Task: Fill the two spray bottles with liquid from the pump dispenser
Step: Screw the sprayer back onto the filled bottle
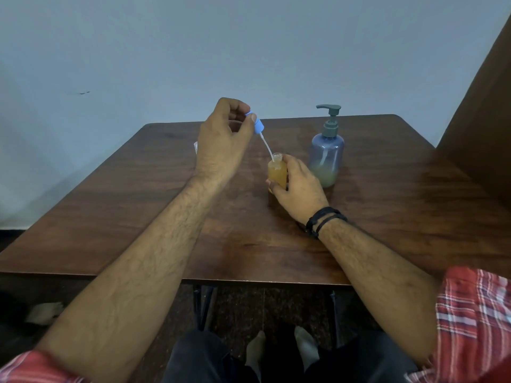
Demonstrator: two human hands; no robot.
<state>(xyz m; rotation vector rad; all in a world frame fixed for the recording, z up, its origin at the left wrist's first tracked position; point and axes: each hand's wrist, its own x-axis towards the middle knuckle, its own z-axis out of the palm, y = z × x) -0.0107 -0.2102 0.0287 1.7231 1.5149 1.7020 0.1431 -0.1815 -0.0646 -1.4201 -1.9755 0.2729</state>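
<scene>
A small amber spray bottle [277,174], open at the neck and filled with yellowish liquid, stands on the wooden table [387,217]. My right hand [297,186] grips it from the right side. My left hand [222,142] holds the blue spray cap [64,125] above and to the left, tilted, with its white dip tube [267,149] reaching down into the bottle's neck. The pump dispenser [327,153], bluish with a grey-green pump head, stands just right of the bottle with a little pale liquid at its bottom. A second spray bottle is mostly hidden behind my left hand.
A small pale object [195,147] peeks out at the left of my left hand. A dark wooden panel [475,120] rises at the table's right rear. A pale wall backs the table. My legs and feet are below the near edge.
</scene>
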